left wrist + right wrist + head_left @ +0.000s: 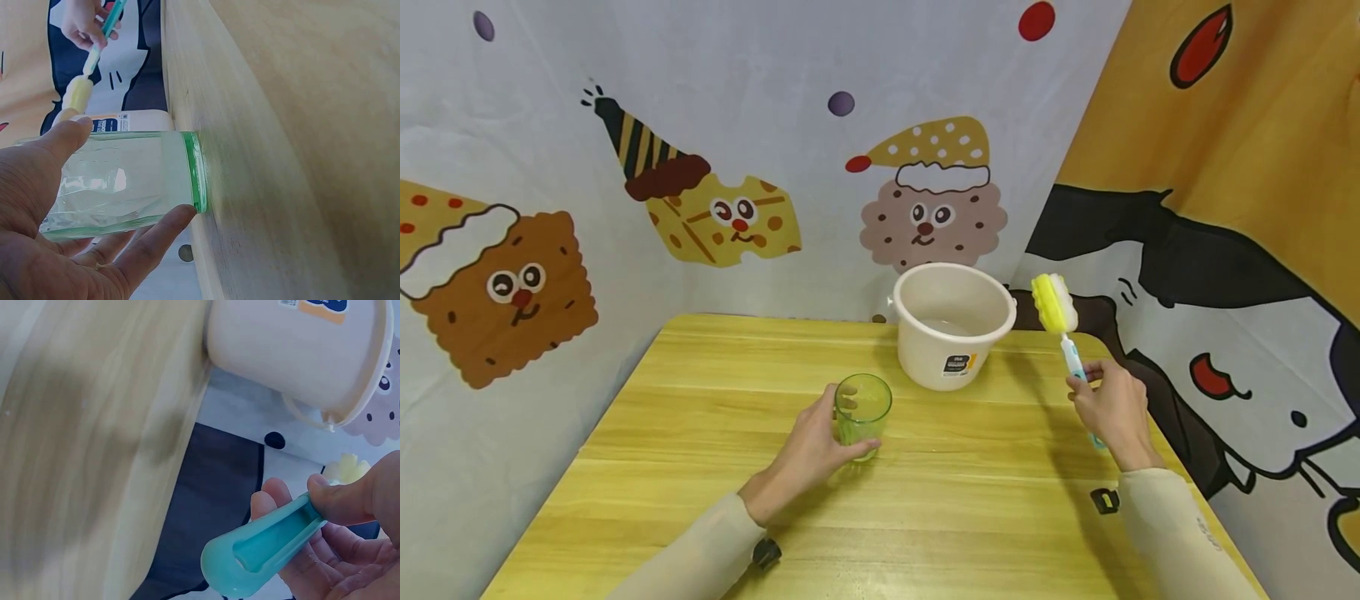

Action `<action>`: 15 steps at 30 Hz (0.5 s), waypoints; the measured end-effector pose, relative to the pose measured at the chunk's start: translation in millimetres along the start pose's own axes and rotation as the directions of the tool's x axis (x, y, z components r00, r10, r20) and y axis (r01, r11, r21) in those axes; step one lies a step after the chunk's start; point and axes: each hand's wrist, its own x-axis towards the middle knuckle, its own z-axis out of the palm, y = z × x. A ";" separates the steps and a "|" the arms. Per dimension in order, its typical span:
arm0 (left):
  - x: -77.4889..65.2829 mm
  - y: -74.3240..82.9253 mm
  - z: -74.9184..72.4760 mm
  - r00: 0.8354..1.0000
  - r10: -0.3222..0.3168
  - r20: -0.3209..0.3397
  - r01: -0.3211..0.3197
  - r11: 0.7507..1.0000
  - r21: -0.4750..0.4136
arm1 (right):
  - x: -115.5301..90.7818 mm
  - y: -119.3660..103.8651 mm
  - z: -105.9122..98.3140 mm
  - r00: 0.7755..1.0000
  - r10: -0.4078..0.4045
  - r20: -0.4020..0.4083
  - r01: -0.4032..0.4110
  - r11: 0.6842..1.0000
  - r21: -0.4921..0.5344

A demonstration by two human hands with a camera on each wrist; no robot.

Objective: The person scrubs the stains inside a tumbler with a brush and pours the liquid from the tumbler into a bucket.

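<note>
A clear green drinking glass [867, 408] stands upright on the table, its base at the wood in the left wrist view. My left hand [811, 443] holds it from the left, thumb on the near side and fingers around the far side. On the right, my right hand [1112, 410] grips a sponge cup brush [1072, 354] by its white and teal handle, above the table. The brush's yellow and white sponge head [1055, 304] points up and away. In the right wrist view, the teal handle end [269, 547] sticks out past the thumb and fingers.
A white bucket [917, 358] with a dark label stands at the back of the wooden table [715, 400], between the glass and brush. Cartoon-printed cloth [760, 75] hangs behind and at both sides. Small black objects lie near each sleeve, one a black clip-like piece [1105, 501] at right.
</note>
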 end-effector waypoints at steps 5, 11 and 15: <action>-0.3 0.7 -0.3 1.000 -0.001 0.001 0.001 1.000 0.000 | -3.1 -10.4 -3.6 1.000 -0.017 -0.020 0.017 1.000 0.013; -1.2 1.1 0.0 1.000 -0.008 -0.003 0.008 1.000 0.007 | -8.1 -23.4 -8.0 0.999 -0.035 -0.023 0.035 0.999 0.031; -1.2 1.9 0.1 1.000 -0.006 -0.005 0.006 1.000 0.012 | -11.2 -30.8 -9.5 0.999 -0.044 -0.030 0.045 0.999 0.031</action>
